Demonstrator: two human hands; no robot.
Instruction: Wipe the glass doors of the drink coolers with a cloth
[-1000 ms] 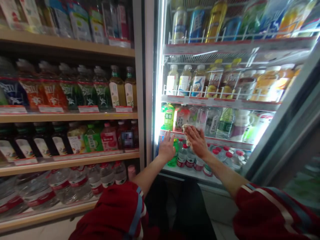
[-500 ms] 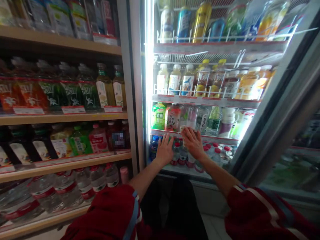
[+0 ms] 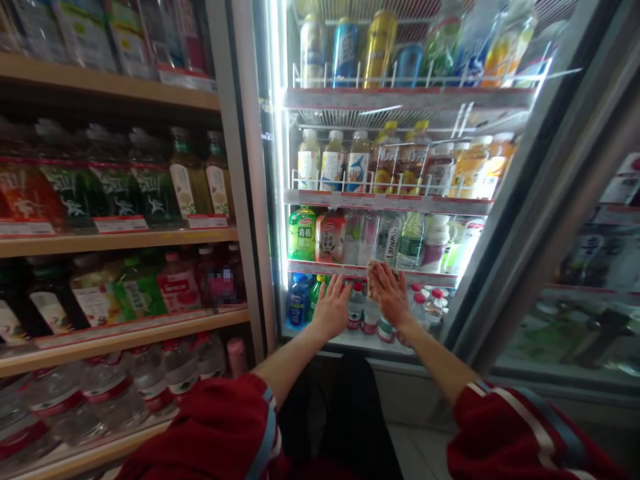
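My right hand (image 3: 392, 293) presses a crumpled beige-brown cloth (image 3: 372, 279) against the front edge of the shelf (image 3: 345, 270) in a lit drinks fridge. Its fingers lie over the cloth and partly cover it. To the left, my left hand (image 3: 332, 308) is open, fingers spread and pointing up, with the tips by the same shelf edge. Whether they touch it I cannot tell. Just above the hands stand a green bottle (image 3: 302, 233), a red-labelled bottle (image 3: 330, 237) and several clear ones. Small red-capped water bottles (image 3: 370, 315) sit on the bottom shelf behind my hands.
Higher fridge shelves hold cans (image 3: 345, 50) and juice bottles (image 3: 307, 160) behind wire rails. An open fridge door frame (image 3: 520, 220) slants along the right. On the left, wooden shelves (image 3: 125, 340) carry several rows of bottles. My knees (image 3: 357, 400) are below the fridge's sill.
Both hands have shifted right along the shelf edge, the right one with the cloth, of which more now shows. My view has turned slightly right.
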